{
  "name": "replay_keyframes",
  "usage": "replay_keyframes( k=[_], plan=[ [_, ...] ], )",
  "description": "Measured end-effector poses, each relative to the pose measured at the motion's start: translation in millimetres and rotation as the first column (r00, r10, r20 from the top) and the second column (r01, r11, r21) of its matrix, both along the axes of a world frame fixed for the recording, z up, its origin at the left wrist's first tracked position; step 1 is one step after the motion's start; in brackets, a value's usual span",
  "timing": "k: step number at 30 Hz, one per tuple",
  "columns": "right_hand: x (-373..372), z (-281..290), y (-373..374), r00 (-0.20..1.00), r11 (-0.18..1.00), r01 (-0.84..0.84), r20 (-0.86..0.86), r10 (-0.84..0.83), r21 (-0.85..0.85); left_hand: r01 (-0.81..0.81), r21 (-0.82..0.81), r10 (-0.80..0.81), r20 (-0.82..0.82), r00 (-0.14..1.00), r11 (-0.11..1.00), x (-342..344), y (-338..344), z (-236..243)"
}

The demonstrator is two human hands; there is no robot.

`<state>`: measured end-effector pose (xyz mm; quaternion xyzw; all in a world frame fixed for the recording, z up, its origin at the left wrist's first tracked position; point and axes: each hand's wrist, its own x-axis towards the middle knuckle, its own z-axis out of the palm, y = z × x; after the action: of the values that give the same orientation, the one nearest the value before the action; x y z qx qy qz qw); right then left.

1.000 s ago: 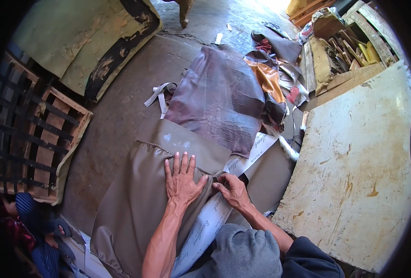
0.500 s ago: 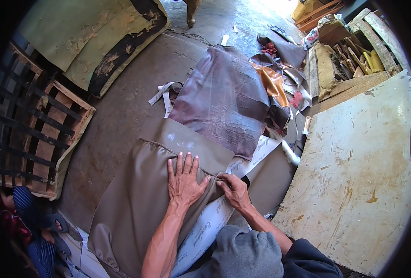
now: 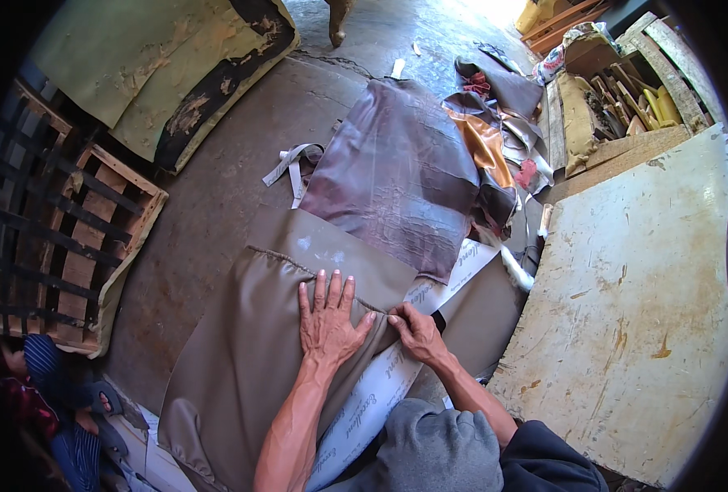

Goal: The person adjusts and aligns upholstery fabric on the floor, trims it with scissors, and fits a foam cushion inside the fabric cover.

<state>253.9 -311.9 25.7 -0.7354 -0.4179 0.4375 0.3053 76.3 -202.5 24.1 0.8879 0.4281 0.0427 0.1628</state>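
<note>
Brown sheet (image 3: pixel 237 353) lies under left hand (image 3: pixel 329 324), fingers slightly spread; right hand (image 3: pixel 419 332) pinches its softly gathered edge (image 3: pixel 280 257).

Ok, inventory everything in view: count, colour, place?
Gathered leatherette sheet: one, brown, lower centre
Flat leatherette: count unclear, brown, beneath
Worn leather piece: one, maroon, centre
Material scraps: several, black, orange, upper right
Loose strap: one, whitish, left of centre
Peeling panel: one, olive, upper left
Strapped wooden frame: one, brown, left
Scuffed board: one, cream, right
Wood offcuts: several, brown, upper right
Furniture leg: one, brown, top
Other person: one, blue stripes, lower left
Left hand: one, flat on sheet
Right hand: one, pinching sheet
</note>
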Motion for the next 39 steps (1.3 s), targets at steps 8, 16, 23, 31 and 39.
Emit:
replay_keyframes(
  k=[8, 16, 23, 31, 39],
  plan=[
    [1, -31, -4, 0.990, 0.995, 0.087, -0.103, -0.092, -0.048, 0.001, 0.008, -0.001, 0.011, 1.000, 1.000, 2, -1, 0],
    [8, -43, -1, 0.969, 0.996, 0.067, -0.232, -0.079, -0.059, -0.007, -0.002, 0.007, 0.013, 1.000, 1.000, 4, -1, 1],
    [15, -50, 1, 0.917, 0.993, 0.050, -0.390, -0.088, -0.105, -0.022, -0.029, 0.023, 0.021, 1.000, 0.999, 2, -1, -1],
    [13, -43, 4, 0.914, 0.989, 0.048, -0.392, -0.101, -0.143, -0.024, -0.061, 0.023, -0.010, 1.000, 0.998, -4, -1, 1],
    [17, -43, 5, 0.932, 0.988, 0.026, -0.354, -0.080, -0.153, -0.018, -0.050, 0.019, 0.010, 1.000, 0.999, -5, -1, 0]
  ],
)
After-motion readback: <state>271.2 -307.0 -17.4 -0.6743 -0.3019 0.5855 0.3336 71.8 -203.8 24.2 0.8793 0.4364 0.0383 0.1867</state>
